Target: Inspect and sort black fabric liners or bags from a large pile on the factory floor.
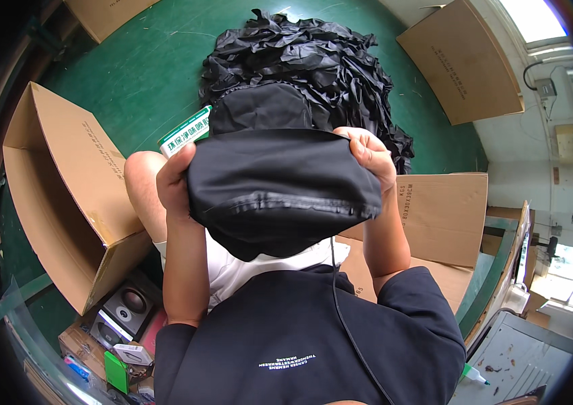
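Observation:
I hold a black fabric pouch [280,182] with a zipper seam along its lower part up in front of me. My left hand [173,183] grips its left edge and my right hand [369,156] pinches its upper right corner. Behind it, a second black fabric piece [259,108] lies on my lap. A green and white box [185,131] pokes out by my left hand, partly hidden by the pouch.
A heap of crumpled black fabric [307,54] lies on the green floor [145,67] ahead. An open cardboard box [64,189] stands at my left, another [445,216] at my right. Flat cardboard [462,61] leans at the back right. A small speaker [128,307] sits lower left.

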Tool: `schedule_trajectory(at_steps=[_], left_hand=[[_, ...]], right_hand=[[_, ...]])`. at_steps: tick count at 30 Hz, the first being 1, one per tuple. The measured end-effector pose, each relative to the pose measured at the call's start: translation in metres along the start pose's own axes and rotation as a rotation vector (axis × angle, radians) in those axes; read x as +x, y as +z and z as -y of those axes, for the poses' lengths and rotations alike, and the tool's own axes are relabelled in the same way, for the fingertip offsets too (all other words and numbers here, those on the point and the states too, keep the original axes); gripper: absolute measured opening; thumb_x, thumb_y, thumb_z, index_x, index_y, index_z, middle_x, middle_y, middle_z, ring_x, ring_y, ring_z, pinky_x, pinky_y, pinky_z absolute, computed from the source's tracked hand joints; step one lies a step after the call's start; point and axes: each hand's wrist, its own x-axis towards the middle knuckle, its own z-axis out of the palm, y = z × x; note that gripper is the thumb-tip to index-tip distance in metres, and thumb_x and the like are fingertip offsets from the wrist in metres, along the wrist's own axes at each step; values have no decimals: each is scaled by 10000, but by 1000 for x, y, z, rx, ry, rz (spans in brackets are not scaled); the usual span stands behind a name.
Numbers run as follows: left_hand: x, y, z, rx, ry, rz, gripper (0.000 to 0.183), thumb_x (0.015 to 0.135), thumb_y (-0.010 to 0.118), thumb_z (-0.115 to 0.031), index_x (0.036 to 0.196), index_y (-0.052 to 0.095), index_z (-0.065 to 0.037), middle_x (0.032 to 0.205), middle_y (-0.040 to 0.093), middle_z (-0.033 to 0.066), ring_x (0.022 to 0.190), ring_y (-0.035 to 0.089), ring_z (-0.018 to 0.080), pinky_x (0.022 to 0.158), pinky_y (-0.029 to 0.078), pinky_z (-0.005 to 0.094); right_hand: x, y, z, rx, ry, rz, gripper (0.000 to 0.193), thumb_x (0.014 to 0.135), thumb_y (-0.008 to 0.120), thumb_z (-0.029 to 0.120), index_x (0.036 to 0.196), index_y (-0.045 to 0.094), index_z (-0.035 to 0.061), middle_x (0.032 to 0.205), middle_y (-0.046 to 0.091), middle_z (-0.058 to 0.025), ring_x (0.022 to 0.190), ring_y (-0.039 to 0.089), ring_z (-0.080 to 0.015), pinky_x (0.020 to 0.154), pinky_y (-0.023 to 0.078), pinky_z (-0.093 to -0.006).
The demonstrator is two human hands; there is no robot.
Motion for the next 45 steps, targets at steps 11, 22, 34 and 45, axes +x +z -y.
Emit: schedule_trajectory(at_steps=[11,22,34,45], left_hand=[[-50,-56,11,73,331,156,597,979,419,-369,1256,540,146,1237,619,291,1158,609,395,1043,441,457],[-36,-31,26,164,250,-111,364,825,549,-2,1176,615,73,1148,672,210,1042,676,297,947,529,390],[62,-26,-23,334,201,-173,314,1036,483,-229,1180,636,4,1141,698,117,1034,673,225,961,513,359],[80,-143,12,661,245,-805,272,977,620,-174,1112,677,55,1089,699,89,968,639,149,888,482,280]], right_hand=[[-26,-40,-44,-65,5,458,292,599,903,81,758,699,-56,781,681,-191,716,639,-273,670,442,-358],[-51,-71,-53,38,-416,193,1119,650,894,428,1489,316,-36,1444,438,-257,1348,428,-402,1149,320,-534],[55,-69,25,-147,-271,-169,374,996,501,70,1357,481,-29,1238,636,-160,1087,660,-207,944,547,-350],[66,-165,-25,-289,102,-547,287,981,525,41,1252,586,-29,1099,690,-128,917,704,-190,821,599,-332]])
